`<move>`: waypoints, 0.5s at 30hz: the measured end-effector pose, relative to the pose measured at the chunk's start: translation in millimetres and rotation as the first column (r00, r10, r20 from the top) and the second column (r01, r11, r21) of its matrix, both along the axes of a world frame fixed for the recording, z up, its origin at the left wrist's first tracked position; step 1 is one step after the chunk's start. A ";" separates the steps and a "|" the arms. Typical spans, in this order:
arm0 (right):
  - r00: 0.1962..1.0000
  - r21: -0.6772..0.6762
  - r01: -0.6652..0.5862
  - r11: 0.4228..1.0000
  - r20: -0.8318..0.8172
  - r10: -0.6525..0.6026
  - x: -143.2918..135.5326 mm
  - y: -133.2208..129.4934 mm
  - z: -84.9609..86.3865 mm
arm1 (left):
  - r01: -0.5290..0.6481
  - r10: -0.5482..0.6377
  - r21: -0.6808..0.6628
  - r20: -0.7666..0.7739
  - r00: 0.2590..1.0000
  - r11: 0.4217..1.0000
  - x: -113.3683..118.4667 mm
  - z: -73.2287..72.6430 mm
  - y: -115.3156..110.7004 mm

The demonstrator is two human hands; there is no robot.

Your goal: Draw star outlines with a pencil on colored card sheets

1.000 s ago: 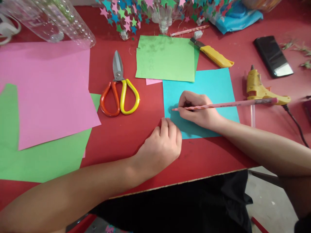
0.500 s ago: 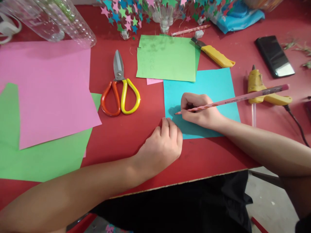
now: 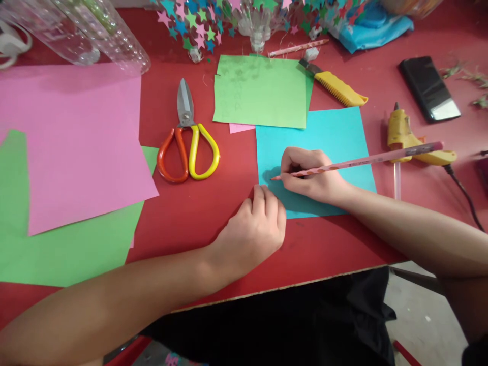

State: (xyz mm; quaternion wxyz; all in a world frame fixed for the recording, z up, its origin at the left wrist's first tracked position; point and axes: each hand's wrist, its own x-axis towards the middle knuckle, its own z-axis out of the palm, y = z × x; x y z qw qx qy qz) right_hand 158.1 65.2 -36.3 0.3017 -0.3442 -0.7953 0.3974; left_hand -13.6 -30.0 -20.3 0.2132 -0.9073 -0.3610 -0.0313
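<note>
My right hand [image 3: 314, 175] is closed around a pink pencil [image 3: 358, 161], whose tip is at the left part of a blue sheet [image 3: 335, 132]. The pencil's eraser end points right. At the sheet's lower left corner rests my left hand [image 3: 255, 226], its fingers bent and close together, the fingertips on the paper's edge. Whether anything is under those fingers is hidden. A light green sheet [image 3: 263, 91] with faint marks overlaps the top of the blue one. Left of it lie scissors [image 3: 186, 132] with one red and one yellow handle.
Pink paper [image 3: 87, 147] over green paper [image 3: 68, 254] covers the left of the red table [image 3: 324, 244]. A yellow cutter [image 3: 339, 87], glue gun [image 3: 400, 132] and phone [image 3: 430, 89] lie right. Plastic bottles [image 3: 110, 35] and star decorations [image 3: 198, 25] stand at the back.
My right hand has shifted slightly left with the pencil, and the pencil's eraser end has dropped a little. My left hand has stayed in place.
</note>
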 end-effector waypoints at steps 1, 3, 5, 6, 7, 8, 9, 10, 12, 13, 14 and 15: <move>1.000 0.000 -0.006 1.000 -0.001 0.006 -0.4 -0.1 -0.1 | 0.001 -0.001 0.004 0.001 1.000 1.000 0.1 -0.2 0.3; 1.000 -0.004 -0.013 1.000 0.002 0.013 -1.1 -0.3 -0.4 | 0.001 -0.001 0.008 -0.002 1.000 1.000 0.2 -0.2 0.7; 1.000 -0.008 -0.016 1.000 0.006 0.016 -1.4 -0.5 -0.6 | 0.000 0.000 0.008 -0.008 1.000 1.000 0.0 0.3 0.7; 1.000 -0.010 -0.017 1.000 0.008 0.017 -1.4 -0.7 -0.6 | -0.001 0.001 0.008 -0.010 1.000 1.000 -0.2 0.6 0.4; 1.000 -0.012 -0.018 1.000 0.011 0.019 -1.4 -0.8 -0.6 | 0.000 0.000 0.008 -0.011 1.000 1.000 -0.4 0.9 0.2; 1.000 -0.014 -0.020 1.000 0.014 0.020 -1.3 -1.1 -0.5 | 0.001 -0.001 0.008 -0.010 1.000 1.000 -0.5 1.1 -0.1; 1.000 -0.016 -0.022 1.000 0.017 0.023 -1.3 -1.3 -0.3 | 0.003 -0.003 0.008 -0.009 1.000 1.000 -0.5 1.3 -0.3; 0.999 -0.017 -0.024 1.000 0.021 0.024 -1.3 -1.5 -0.2 | 0.003 -0.003 0.009 -0.006 1.000 1.000 -0.4 1.3 -0.5; 0.999 -0.016 -0.023 1.000 0.026 0.024 -1.5 -1.8 0.0 | 0.003 -0.003 0.010 -0.001 1.000 1.000 0.0 1.4 -0.3; 0.999 -0.015 -0.025 1.000 0.027 0.025 -1.7 -1.9 0.1 | 0.001 -0.001 0.010 0.001 1.000 1.000 0.2 1.3 0.0; 0.999 -0.013 -0.028 1.000 0.027 0.029 -1.9 -1.9 0.1 | 0.000 0.000 0.009 0.001 1.000 1.000 0.4 1.3 0.3; 0.999 -0.014 -0.032 0.999 0.027 0.033 -2.0 -1.9 0.0 | -0.001 0.001 0.011 0.000 1.000 1.000 0.6 1.3 0.7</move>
